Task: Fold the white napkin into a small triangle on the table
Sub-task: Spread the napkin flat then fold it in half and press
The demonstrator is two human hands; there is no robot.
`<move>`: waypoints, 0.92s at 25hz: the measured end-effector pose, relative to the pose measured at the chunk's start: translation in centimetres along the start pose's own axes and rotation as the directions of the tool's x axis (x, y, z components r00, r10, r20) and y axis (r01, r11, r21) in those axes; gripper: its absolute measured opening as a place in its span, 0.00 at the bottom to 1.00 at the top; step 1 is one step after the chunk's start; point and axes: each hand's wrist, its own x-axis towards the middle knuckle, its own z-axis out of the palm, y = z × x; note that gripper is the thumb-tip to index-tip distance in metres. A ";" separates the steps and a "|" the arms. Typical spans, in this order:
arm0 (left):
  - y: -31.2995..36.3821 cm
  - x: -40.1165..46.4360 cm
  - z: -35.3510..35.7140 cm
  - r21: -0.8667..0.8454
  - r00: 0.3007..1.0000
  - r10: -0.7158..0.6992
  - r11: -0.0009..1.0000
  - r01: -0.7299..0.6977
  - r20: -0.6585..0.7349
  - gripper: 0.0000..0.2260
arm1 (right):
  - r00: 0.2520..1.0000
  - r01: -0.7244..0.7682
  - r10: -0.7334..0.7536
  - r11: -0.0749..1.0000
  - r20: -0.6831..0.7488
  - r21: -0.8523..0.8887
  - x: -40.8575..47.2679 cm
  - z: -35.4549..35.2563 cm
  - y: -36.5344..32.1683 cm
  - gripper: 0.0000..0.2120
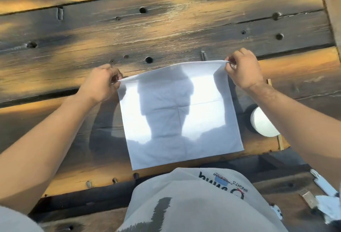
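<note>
Now, white napkin (180,117) spread unfolded on wooden table (166,34) — left hand (100,84), right hand (243,69) pinching far corners

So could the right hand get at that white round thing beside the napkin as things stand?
Probably yes: the white round object lies just under the right forearm, nothing covering it, but the right hand pinches the napkin corner and must let go first.

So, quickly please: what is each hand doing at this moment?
Left hand: pinches the far left corner of the white napkin.
Right hand: pinches the napkin's far right corner.
</note>
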 end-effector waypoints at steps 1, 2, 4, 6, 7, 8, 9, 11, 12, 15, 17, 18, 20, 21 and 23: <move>0.0 -1.5 0.0 -0.014 0.999 -0.005 1.000 0.004 -0.033 0.06 | 0.999 -0.024 0.026 0.999 -0.034 0.033 -1.4 -0.2 0.1 0.10; 0.0 -2.9 0.1 -0.023 0.997 -0.022 1.000 0.020 -0.069 0.07 | 0.996 -0.051 0.057 0.995 -0.073 0.081 -3.0 -0.4 0.1 0.10; 0.4 -5.5 0.6 -0.062 0.981 -0.132 0.990 0.125 -0.139 0.09 | 0.976 -0.140 0.171 0.966 -0.135 0.216 -5.8 -0.6 0.0 0.10; 1.4 -7.7 1.4 -0.188 0.938 -0.303 0.944 0.270 -0.172 0.09 | 0.929 -0.264 0.337 0.893 -0.152 0.365 -8.3 -0.3 -0.3 0.11; 1.9 -8.8 2.0 -0.262 0.914 -0.363 0.914 0.311 -0.180 0.09 | 0.901 -0.314 0.409 0.845 -0.146 0.432 -9.5 -0.1 -0.6 0.11; 2.5 -9.9 2.5 -0.320 0.893 -0.404 0.888 0.331 -0.198 0.08 | 0.878 -0.344 0.461 0.792 -0.125 0.505 -10.7 0.0 -1.1 0.10; 3.0 -10.9 3.1 -0.372 0.870 -0.443 0.861 0.347 -0.215 0.08 | 0.863 -0.357 0.498 0.722 -0.087 0.593 -11.7 0.2 -1.6 0.08; 3.5 -12.8 4.5 -0.514 0.806 -0.554 0.763 0.393 -0.206 0.07 | 0.843 -0.362 0.538 0.542 0.018 0.759 -13.8 0.3 -2.4 0.06; 3.6 -13.6 5.3 -0.592 0.779 -0.603 0.695 0.408 -0.171 0.07 | 0.832 -0.359 0.553 0.461 0.054 0.811 -14.8 0.3 -2.7 0.05; 4.0 -15.4 7.1 -0.772 0.741 -0.671 0.488 0.406 -0.034 0.04 | 0.777 -0.357 0.615 0.254 0.135 0.899 -16.8 1.1 -2.5 0.05; 4.9 -16.4 7.7 -0.859 0.698 -0.715 0.327 0.393 0.047 0.04 | 0.748 -0.359 0.637 0.150 0.188 0.921 -18.0 1.6 -2.2 0.08; 5.5 -16.7 8.0 -0.882 0.672 -0.736 0.259 0.393 0.083 0.05 | 0.736 -0.373 0.642 0.117 0.216 0.921 -18.5 1.8 -1.9 0.09; 6.6 -17.2 8.7 -0.919 0.642 -0.751 0.133 0.371 0.150 0.06 | 0.715 -0.402 0.642 0.054 0.276 0.914 -19.8 2.2 -1.0 0.11; 7.1 -17.5 8.9 -0.931 0.630 -0.756 0.079 0.357 0.177 0.06 | 0.704 -0.414 0.641 0.020 0.307 0.910 -20.3 2.2 -0.6 0.11; 8.1 -18.1 9.3 -0.944 0.588 -0.778 -0.018 0.330 0.220 0.07 | 0.681 -0.456 0.642 -0.004 0.352 0.890 -21.0 2.0 0.0 0.12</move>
